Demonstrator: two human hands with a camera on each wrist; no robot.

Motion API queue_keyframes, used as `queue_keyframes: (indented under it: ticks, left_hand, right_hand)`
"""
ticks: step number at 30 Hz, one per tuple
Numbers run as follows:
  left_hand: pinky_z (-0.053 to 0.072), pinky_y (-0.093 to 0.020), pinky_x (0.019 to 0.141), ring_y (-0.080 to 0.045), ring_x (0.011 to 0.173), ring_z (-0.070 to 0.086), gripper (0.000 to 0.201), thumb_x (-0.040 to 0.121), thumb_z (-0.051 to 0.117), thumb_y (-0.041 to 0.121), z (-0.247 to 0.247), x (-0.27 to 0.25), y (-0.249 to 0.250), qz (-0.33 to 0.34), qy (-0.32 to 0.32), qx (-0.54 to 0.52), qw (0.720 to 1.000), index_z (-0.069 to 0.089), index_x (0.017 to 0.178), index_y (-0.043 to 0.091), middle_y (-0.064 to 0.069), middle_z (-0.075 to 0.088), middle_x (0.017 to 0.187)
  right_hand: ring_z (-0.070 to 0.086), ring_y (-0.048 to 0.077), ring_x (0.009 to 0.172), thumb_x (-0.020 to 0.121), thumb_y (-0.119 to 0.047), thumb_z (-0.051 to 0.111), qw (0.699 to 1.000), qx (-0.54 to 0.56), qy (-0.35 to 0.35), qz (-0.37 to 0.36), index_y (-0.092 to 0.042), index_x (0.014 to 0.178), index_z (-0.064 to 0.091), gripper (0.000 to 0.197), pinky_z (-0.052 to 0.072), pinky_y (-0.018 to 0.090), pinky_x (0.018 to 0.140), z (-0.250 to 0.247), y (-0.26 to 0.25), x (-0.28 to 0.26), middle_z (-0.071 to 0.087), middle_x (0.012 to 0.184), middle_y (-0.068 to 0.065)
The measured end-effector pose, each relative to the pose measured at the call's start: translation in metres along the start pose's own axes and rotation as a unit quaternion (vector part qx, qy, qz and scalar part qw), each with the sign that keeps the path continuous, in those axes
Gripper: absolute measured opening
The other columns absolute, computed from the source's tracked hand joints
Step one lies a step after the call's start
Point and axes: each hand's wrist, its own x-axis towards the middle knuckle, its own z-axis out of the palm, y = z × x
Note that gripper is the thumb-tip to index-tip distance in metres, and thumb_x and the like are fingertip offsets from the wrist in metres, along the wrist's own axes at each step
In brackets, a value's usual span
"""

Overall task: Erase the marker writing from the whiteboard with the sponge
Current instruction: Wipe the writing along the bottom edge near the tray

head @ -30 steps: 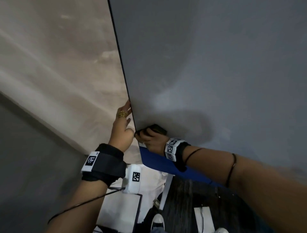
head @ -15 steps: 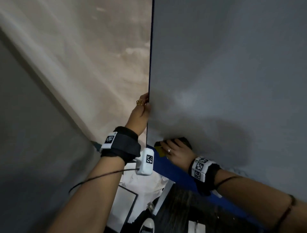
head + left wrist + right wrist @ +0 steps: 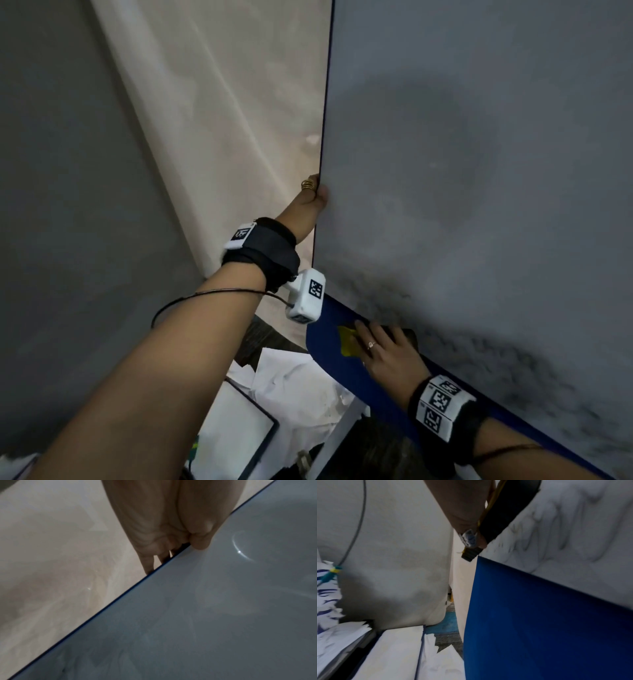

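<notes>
The whiteboard (image 3: 479, 154) stands upright and fills the right of the head view, with grey marker smears (image 3: 513, 363) along its lower part. My left hand (image 3: 313, 200) grips the board's left edge, thumb on the front (image 3: 200, 543) and fingers (image 3: 149, 563) behind. My right hand (image 3: 387, 349) presses a yellow and dark sponge (image 3: 349, 341) flat against the board's bottom left corner, above the blue panel (image 3: 342, 370). In the right wrist view the sponge (image 3: 503, 513) lies between my fingers and the smeared surface (image 3: 565, 520).
A beige wall (image 3: 239, 120) runs behind the board's left edge. Below lie crumpled white sheets (image 3: 294, 390) and a framed white board (image 3: 236, 425) on dark carpet. A cable (image 3: 191, 298) hangs from my left wrist camera (image 3: 306, 296).
My right hand has slid the sponge down to the board's bottom left corner. The head camera has swung left and nearer. My left hand keeps its grip on the edge.
</notes>
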Motion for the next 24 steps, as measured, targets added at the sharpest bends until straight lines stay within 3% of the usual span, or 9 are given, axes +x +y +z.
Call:
queue_keyframes:
  ticks: [3,5,7,9,12,15,19,24]
  left_hand:
    - [0.039,-0.032,0.106,-0.016,0.110,0.046,0.015,0.105,0.027,0.014,-0.003,0.006,-0.010,-0.004,0.005,-0.011,1.000,0.037,0.116,0.016,-0.005,0.048,0.119]
    - [0.037,-0.039,0.109,-0.017,0.109,0.046,0.011,0.105,0.028,0.014,-0.004,0.008,-0.018,0.006,-0.001,0.000,1.000,0.036,0.111,0.017,-0.007,0.047,0.119]
    - [0.042,-0.032,0.103,-0.017,0.109,0.046,0.015,0.104,0.027,0.011,-0.007,0.010,-0.022,0.029,-0.020,0.016,0.999,0.036,0.115,0.014,-0.008,0.047,0.119]
    - [0.043,-0.015,0.093,-0.016,0.110,0.046,0.026,0.104,0.027,0.006,-0.012,0.013,-0.025,0.075,-0.042,0.049,0.995,0.033,0.129,0.005,-0.007,0.045,0.120]
    - [0.036,-0.008,0.093,-0.017,0.120,0.042,0.038,0.103,0.029,0.006,-0.019,0.018,-0.027,0.112,-0.070,0.115,0.985,0.025,0.140,-0.001,-0.010,0.042,0.131]
    - [0.031,0.003,0.088,-0.013,0.121,0.037,0.042,0.102,0.030,0.003,-0.022,0.022,-0.024,0.119,-0.086,0.159,0.976,0.022,0.143,-0.002,-0.008,0.040,0.132]
    - [0.037,-0.026,0.104,-0.025,0.128,0.041,0.041,0.102,0.029,0.004,-0.018,0.023,-0.024,0.095,-0.089,0.142,0.981,0.023,0.142,0.002,-0.017,0.041,0.140]
    - [0.039,-0.037,0.106,-0.026,0.126,0.045,0.039,0.102,0.031,0.004,-0.017,0.023,-0.024,0.072,-0.073,0.145,0.984,0.026,0.141,0.003,-0.016,0.044,0.138]
  right_hand:
    - [0.042,0.033,0.099,0.045,-0.019,0.088,0.999,-0.006,0.026,0.030,-0.013,0.098,0.074,0.055,0.032,0.044,0.080,0.007,0.001,0.012,0.058,0.122,0.017]
    - [0.042,0.032,0.100,0.049,-0.015,0.085,0.997,-0.029,0.059,0.046,-0.015,0.106,0.072,0.058,0.031,0.044,0.080,0.006,0.004,0.021,0.042,0.134,0.013]
    - [0.042,0.032,0.102,0.061,-0.012,0.076,0.991,-0.062,0.101,0.064,-0.015,0.116,0.067,0.056,0.031,0.045,0.080,0.005,0.015,0.032,0.037,0.138,0.010]
    - [0.043,0.031,0.102,0.073,-0.006,0.063,0.981,-0.093,0.146,0.083,-0.012,0.123,0.062,0.050,0.032,0.044,0.080,0.003,0.028,0.045,0.040,0.139,0.010]
    - [0.042,0.032,0.104,0.074,-0.007,0.067,0.975,-0.138,0.158,0.070,-0.009,0.122,0.063,0.048,0.032,0.044,0.082,0.004,0.041,0.058,0.035,0.142,0.009]
    - [0.040,0.033,0.106,0.072,-0.016,0.071,0.972,-0.174,0.147,0.052,-0.012,0.120,0.065,0.048,0.032,0.046,0.084,0.016,0.038,0.065,0.030,0.143,0.005]
    - [0.036,0.036,0.110,0.072,-0.024,0.065,0.976,-0.185,0.100,0.052,-0.016,0.126,0.059,0.055,0.030,0.047,0.087,0.046,0.014,0.085,0.026,0.146,0.005]
    - [0.034,0.039,0.113,0.073,-0.038,0.067,0.981,-0.185,-0.062,-0.019,-0.027,0.106,0.072,0.035,0.030,0.046,0.087,0.087,-0.024,0.087,0.037,0.149,-0.002]
